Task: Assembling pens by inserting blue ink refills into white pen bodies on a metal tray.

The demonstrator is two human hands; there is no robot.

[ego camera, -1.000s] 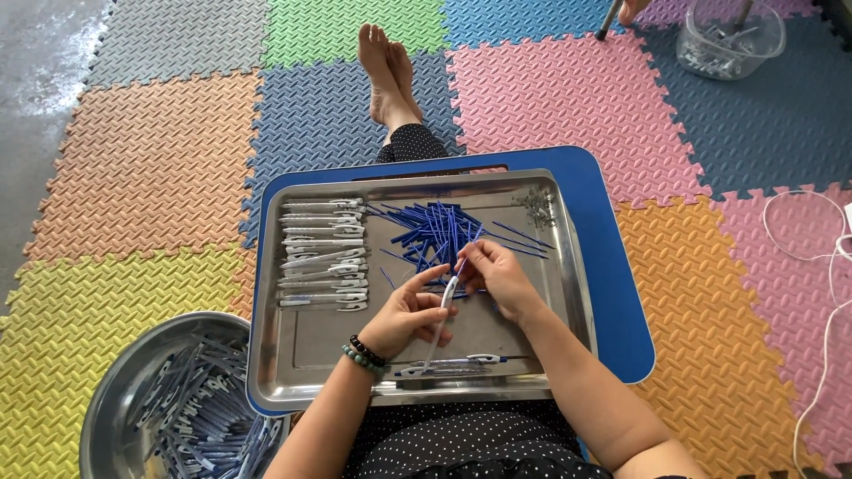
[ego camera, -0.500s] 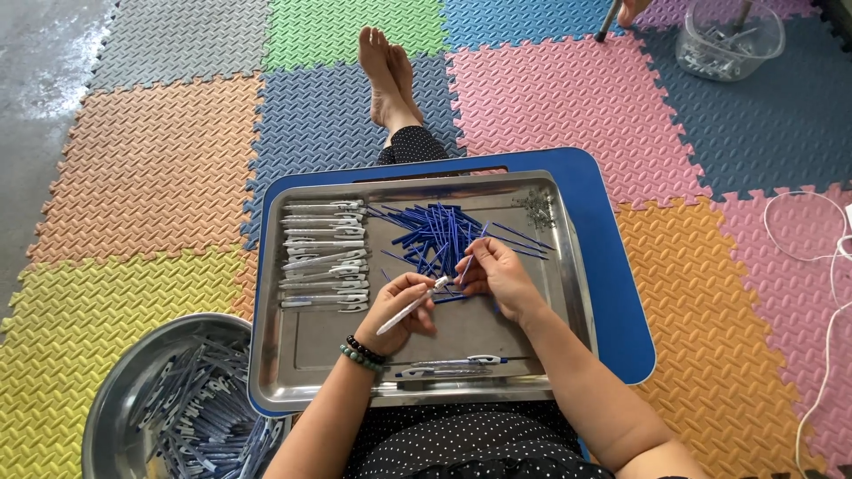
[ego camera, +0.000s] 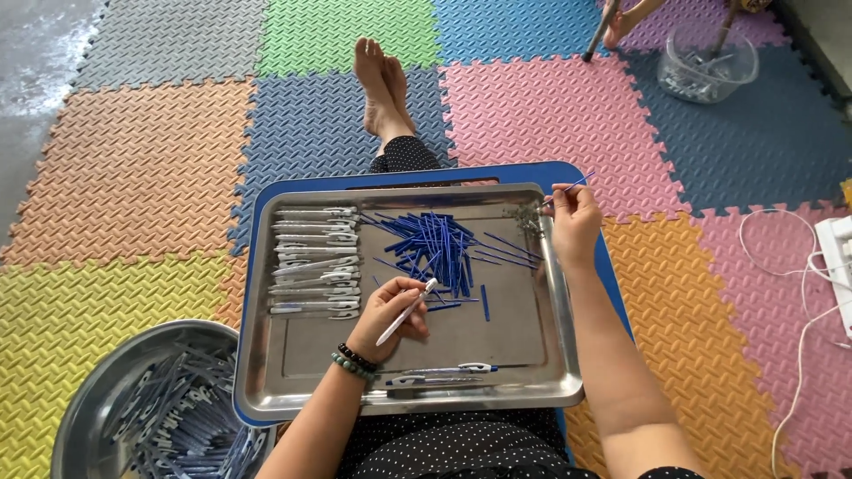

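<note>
A steel tray [ego camera: 293, 372] rests on a blue board [ego camera: 497, 175] across my lap. A heap of blue pen refills [ego camera: 435, 244] lies in the tray's middle, and a row of white pen barrels [ego camera: 312, 262] fills its left side. My left hand [ego camera: 390, 315] holds one white pen barrel [ego camera: 406, 312] slanted over the tray. My right hand [ego camera: 575, 217] is at the tray's far right corner, pinching a thin blue refill [ego camera: 568, 187] above a small pile of springs [ego camera: 530, 217]. Two assembled pens [ego camera: 444, 372] lie near the tray's front edge.
A round steel bowl [ego camera: 98, 390] with several pens sits at the lower left on the foam mats. A clear plastic tub [ego camera: 707, 66] stands far right by another person's foot. White cables and a power strip [ego camera: 834, 257] lie on the right. My bare feet [ego camera: 380, 84] stretch ahead.
My hands have parted. The right hand went from the tray's middle to its far right corner with a refill. The left hand dropped slightly, keeping the white barrel.
</note>
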